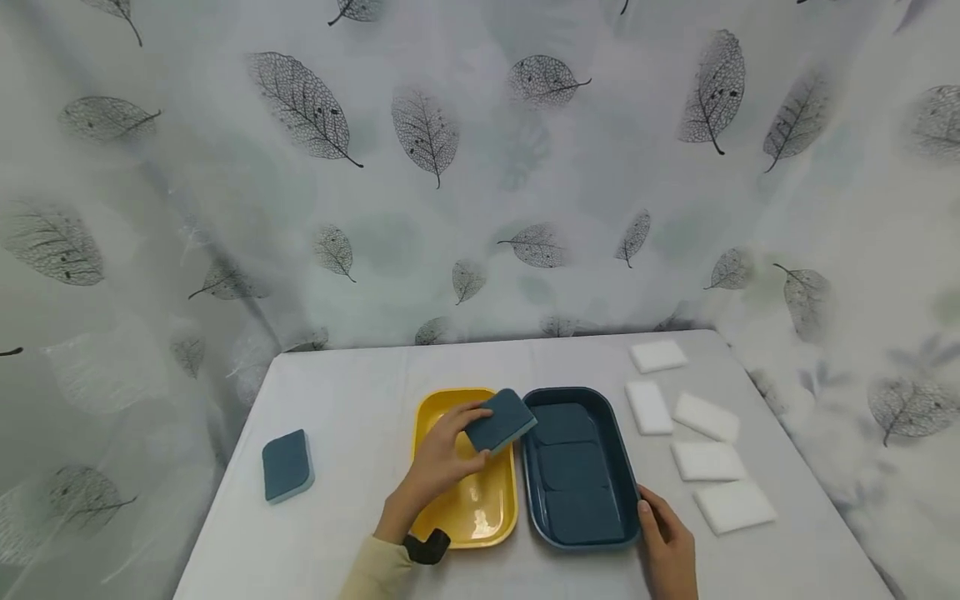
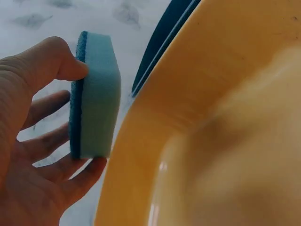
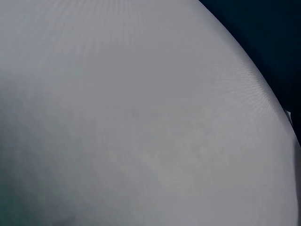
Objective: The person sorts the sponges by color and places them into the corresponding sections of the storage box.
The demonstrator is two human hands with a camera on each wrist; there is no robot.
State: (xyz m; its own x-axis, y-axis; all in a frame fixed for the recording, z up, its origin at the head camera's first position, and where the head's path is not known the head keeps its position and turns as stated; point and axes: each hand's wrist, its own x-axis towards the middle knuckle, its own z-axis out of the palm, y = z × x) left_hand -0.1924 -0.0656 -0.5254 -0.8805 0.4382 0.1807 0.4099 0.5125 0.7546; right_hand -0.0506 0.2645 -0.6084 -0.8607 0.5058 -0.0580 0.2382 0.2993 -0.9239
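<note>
Left hand (image 1: 442,454) clamps a blue sponge (image 1: 501,421) between thumb and fingers, above the yellow tray (image 1: 513,512). The sponge extends from the fingertips beyond the yellow tray's right rim, toward the dark blue tray. In the left wrist view it stands on edge, with the thumb at the dark, coarse face and the fingers spread beyond; the foam layer is pale turquoise and fine-textured. A black wristband (image 1: 427,548) and a cream sleeve (image 1: 378,568) are visible behind the hand.

Near the left edge of the white table (image 1: 360,400), a second sponge (image 1: 287,467) lies flat, dark face up, well apart from the trays. It is a block with rounded upper corners and a pale foam underside.

Mid-table stands the yellow tray: glossy, rectangular, round-cornered. Just beside it, on the right, stands the dark blue tray (image 1: 625,467), of similar form, with low raised panels across its floor.

Right hand (image 1: 667,550) touches the dark blue tray at its near right corner, thumb and forefinger at the rim; whether they pinch it cannot be told.

Along the table's right edge, up to the far right corner, lie five white rectangular blocks (image 1: 708,461), flat and matt.
</note>
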